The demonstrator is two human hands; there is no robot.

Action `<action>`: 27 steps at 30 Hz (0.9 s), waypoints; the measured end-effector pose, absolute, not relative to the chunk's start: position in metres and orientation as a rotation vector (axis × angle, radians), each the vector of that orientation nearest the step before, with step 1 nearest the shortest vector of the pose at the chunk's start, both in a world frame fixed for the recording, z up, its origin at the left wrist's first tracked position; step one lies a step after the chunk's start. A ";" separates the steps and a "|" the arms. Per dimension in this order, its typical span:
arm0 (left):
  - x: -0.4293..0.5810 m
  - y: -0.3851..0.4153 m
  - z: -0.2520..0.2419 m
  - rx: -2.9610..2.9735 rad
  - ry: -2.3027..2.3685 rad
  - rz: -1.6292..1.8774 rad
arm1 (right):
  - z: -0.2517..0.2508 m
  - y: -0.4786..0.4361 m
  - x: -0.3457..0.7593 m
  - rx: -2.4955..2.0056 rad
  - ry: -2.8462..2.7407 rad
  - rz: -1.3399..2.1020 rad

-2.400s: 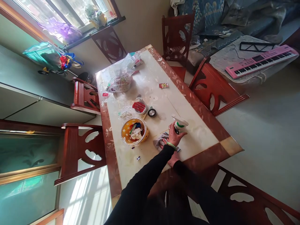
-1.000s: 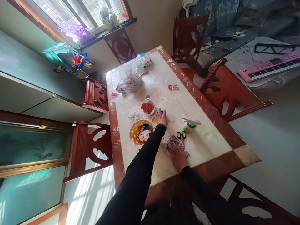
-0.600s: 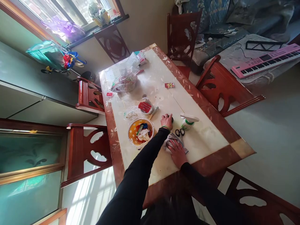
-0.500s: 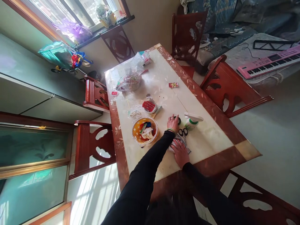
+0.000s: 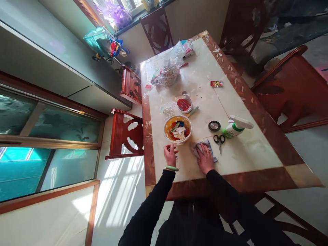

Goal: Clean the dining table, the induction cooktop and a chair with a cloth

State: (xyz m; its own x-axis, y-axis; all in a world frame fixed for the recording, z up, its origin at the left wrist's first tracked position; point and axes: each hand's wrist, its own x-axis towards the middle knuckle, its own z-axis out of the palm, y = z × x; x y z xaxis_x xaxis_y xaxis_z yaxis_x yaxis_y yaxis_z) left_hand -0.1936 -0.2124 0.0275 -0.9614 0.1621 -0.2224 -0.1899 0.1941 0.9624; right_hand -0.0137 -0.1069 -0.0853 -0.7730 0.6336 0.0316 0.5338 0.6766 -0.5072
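My right hand (image 5: 205, 158) lies flat on a crumpled grey cloth (image 5: 203, 147) near the table's front edge. Just beyond it are black-handled scissors (image 5: 219, 141) and a roll of black tape (image 5: 214, 126). A white spray bottle with a green band (image 5: 235, 127) lies on its side past them. My left hand (image 5: 170, 155), wearing a green bangle, hangs over the bare marble tabletop (image 5: 246, 150). Its fingertips pinch together with nothing visible between them. The nearest thing to it is a yellow bowl of scraps and cloth (image 5: 177, 129).
A small white bowl with a red packet (image 5: 185, 105) and a bulging plastic bag (image 5: 165, 75) stand farther along the table. Red wooden chairs (image 5: 125, 135) surround it. Glass-fronted cabinets (image 5: 64, 126) line the left wall.
My left hand has drawn back from the tape roll toward the near table edge, uncovering the roll. My right hand stays on the cloth. The whole view has swung.
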 end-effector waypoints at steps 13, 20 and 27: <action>-0.253 -0.216 0.074 -0.085 2.064 1.685 | -0.084 -0.088 -0.026 -0.932 -2.660 0.583; -0.226 -0.368 0.079 -0.369 2.067 1.756 | -0.072 -0.026 -0.070 -1.054 -2.608 0.664; -0.168 -0.482 0.052 -0.524 2.025 1.734 | -0.070 -0.045 -0.134 -0.990 -2.745 0.531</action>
